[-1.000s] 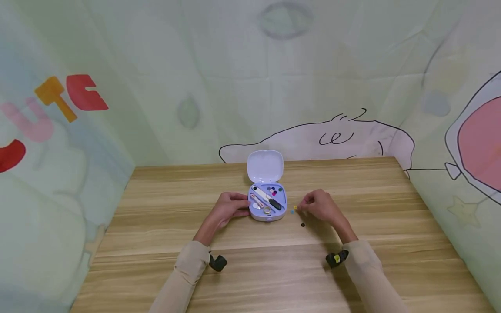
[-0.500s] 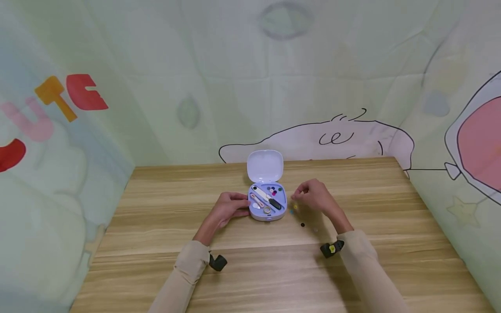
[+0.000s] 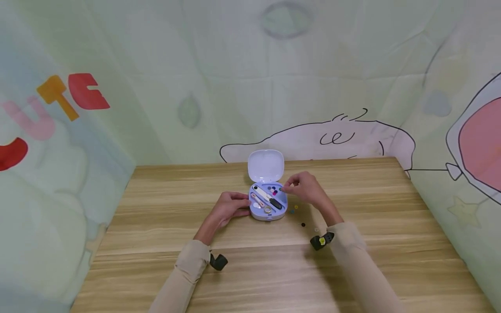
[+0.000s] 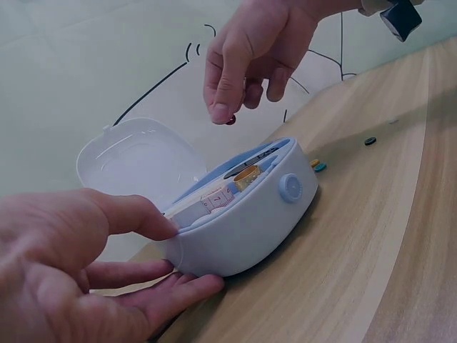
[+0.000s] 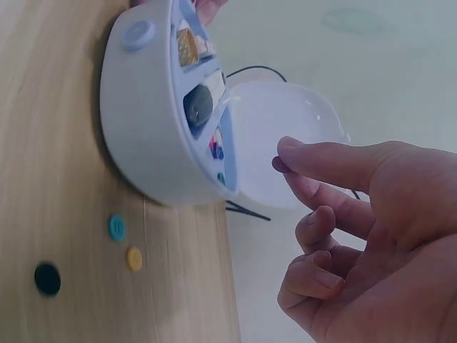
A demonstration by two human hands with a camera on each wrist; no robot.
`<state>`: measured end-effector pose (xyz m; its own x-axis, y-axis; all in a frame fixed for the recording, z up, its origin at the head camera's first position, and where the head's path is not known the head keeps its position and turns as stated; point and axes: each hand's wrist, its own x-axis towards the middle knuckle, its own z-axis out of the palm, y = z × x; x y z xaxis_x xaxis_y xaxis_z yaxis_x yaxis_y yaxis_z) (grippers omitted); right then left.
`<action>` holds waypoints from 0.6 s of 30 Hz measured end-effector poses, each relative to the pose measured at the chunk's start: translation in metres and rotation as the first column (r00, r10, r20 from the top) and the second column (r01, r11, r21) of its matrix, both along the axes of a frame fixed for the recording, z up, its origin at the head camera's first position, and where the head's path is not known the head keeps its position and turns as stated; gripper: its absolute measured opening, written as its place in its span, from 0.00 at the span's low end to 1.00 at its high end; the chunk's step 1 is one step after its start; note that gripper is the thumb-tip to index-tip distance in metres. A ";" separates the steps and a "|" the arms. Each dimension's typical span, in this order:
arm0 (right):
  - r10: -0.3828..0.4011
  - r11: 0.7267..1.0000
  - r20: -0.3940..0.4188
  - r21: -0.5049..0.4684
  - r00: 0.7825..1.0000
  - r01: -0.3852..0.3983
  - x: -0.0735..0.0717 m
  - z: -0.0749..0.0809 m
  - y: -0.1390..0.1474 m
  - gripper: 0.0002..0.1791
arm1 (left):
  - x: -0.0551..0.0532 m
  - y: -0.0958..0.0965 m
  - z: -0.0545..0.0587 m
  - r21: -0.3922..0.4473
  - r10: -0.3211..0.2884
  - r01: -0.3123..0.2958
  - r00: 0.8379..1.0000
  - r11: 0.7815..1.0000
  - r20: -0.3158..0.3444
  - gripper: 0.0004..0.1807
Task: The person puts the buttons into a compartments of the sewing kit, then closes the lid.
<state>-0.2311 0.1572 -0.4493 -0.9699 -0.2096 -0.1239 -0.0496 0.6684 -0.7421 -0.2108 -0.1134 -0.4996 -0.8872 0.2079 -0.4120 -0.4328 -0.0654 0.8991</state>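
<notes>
A light-blue sewing kit box [image 3: 256, 216] stands on the table with its lid [image 3: 265, 166] raised. My left hand [image 3: 228, 206] holds the box's left side, thumb on the rim and fingers low against the wall. Over the box's right part, my right hand [image 3: 306, 188] pinches a small dark reddish button [image 5: 279, 165] between thumb and forefinger. Inside the box lie a black-handled tool [image 3: 275, 204], a rolled tape measure [image 4: 217, 198], a gold thimble [image 4: 248, 177] and several coloured buttons [image 3: 274, 191]. The box's inner right corner is partly behind my right fingertips in the head view.
On the wooden table [image 3: 180, 200], right of the box, lie a blue button [image 5: 116, 227], a yellow button [image 5: 134, 259], a black button [image 3: 303, 224] and a pale clear one [image 3: 316, 229]. A printed cloth backdrop [image 3: 195, 78] rises behind the table.
My right hand has moved up and left from beside the loose buttons to over the box, carrying the dark reddish button. The left hand and box have stayed in place.
</notes>
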 end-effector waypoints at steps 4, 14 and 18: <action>-0.002 1.000 0.007 -0.018 1.000 0.002 -0.002 0.002 -0.007 0.09 | 0.000 0.001 0.001 -0.009 0.002 -0.002 1.000 1.000 0.001 0.19; -0.017 0.999 0.016 -0.032 1.000 0.018 -0.005 0.006 -0.015 0.07 | 0.000 0.001 -0.001 -0.009 0.004 -0.004 1.000 1.000 -0.001 0.18; -0.029 0.999 0.023 -0.031 0.999 0.029 -0.007 0.006 -0.017 0.08 | -0.001 0.001 -0.003 -0.015 0.003 -0.003 1.000 1.000 -0.003 0.18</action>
<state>-0.2386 0.1400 -0.4432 -0.9726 -0.1854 -0.1399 -0.0133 0.6459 -0.7633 -0.2118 -0.1128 -0.5025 -0.8890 0.1993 -0.4123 -0.4299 -0.0535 0.9013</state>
